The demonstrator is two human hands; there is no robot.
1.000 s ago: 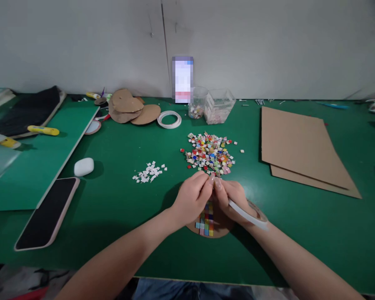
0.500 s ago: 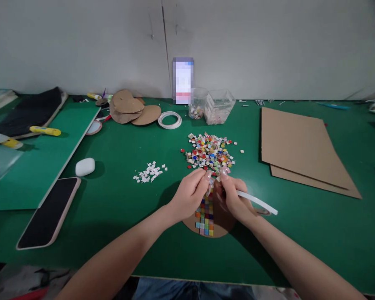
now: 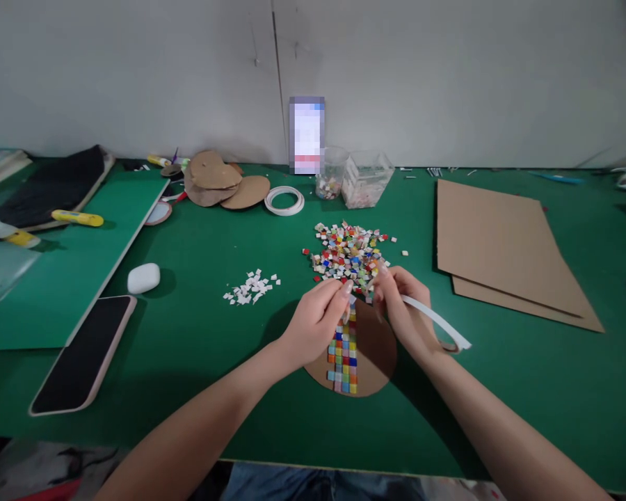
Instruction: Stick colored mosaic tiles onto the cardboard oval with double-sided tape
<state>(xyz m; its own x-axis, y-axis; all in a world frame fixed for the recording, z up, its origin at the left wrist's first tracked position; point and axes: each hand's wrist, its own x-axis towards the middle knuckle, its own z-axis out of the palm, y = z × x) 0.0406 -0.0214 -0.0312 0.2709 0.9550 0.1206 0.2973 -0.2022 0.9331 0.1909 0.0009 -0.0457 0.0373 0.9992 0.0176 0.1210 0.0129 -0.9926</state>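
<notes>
My left hand (image 3: 318, 316) is closed in a pinch on a small pale tile (image 3: 351, 300), over the upper end of a colourful mosaic strip (image 3: 343, 362). That strip of square tiles lies on a round cardboard disc (image 3: 375, 355). To its right, my right hand (image 3: 400, 299) is curled, with a white strip of tape (image 3: 435, 319) held in it and sticking out past the wrist side. Its thumb and index finger come near a heap of loose mosaic tiles (image 3: 350, 250); whether they touch a tile I cannot tell.
Small white paper scraps (image 3: 252, 287) lie to the left. Behind are a white tape roll (image 3: 284, 201), cardboard discs (image 3: 245, 192), a clear box (image 3: 366, 181) and a lit phone (image 3: 307, 136). Cardboard sheets (image 3: 501, 243) lie right; a dark phone (image 3: 83, 355) and white case (image 3: 143, 278) left.
My right hand has moved up and right, away from my left hand, carrying the white strip along. More of the mosaic and disc shows. My left hand has barely moved.
</notes>
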